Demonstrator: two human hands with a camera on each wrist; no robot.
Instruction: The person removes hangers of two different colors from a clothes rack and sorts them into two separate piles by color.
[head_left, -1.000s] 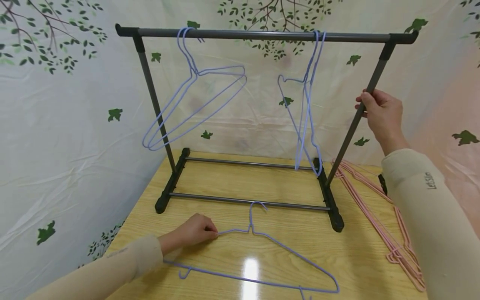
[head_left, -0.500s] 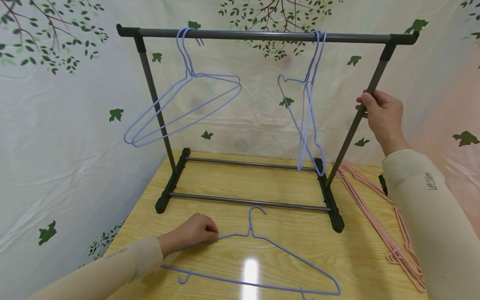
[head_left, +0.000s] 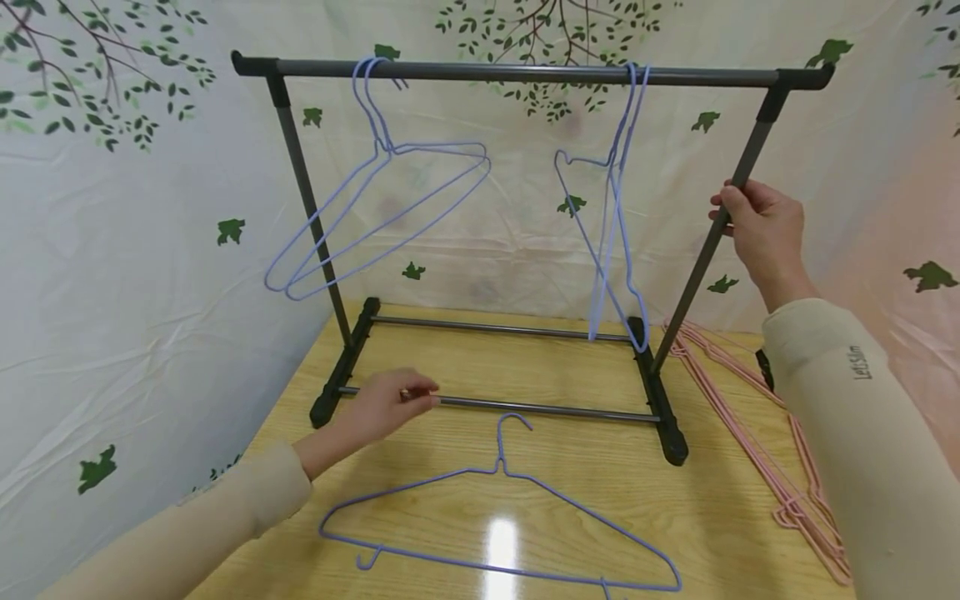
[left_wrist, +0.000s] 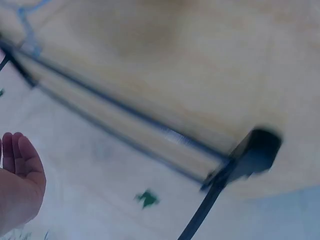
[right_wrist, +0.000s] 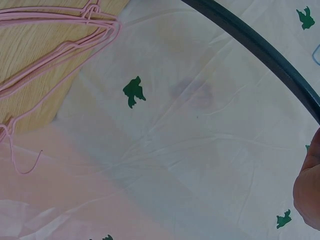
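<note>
My right hand (head_left: pixel 767 229) grips the right upright (head_left: pixel 705 258) of a dark metal clothes rack, thumb in front and fingers behind. My left hand (head_left: pixel 386 404) is raised over the rack's front lower bar, fingers loosely bent and holding nothing. Below it a blue-purple wire clothes hanger (head_left: pixel 600 512) lies flat on the table, its hook pointing toward the rack. On the top bar (head_left: pixel 510 72) two blue hangers (head_left: pixel 330 225) hang tilted at the left, and more blue hangers (head_left: pixel 611 225) hang at the right, seen nearly edge-on. The left wrist view shows the left hand (left_wrist: pixel 22 180) empty.
Several pink hangers (head_left: pixel 738 433) lie in a pile on the wooden table (head_left: pixel 465 358) right of the rack, partly behind the right sleeve. The rack's black feet (head_left: pixel 663 417) stand on the table. A white leaf-printed cloth (head_left: pixel 150 292) hangs behind and at the left.
My left hand has let go of the hanger, now lying flat, and lifted up and away toward the rack. The left hanging hangers sway. My right hand stays on the upright.
</note>
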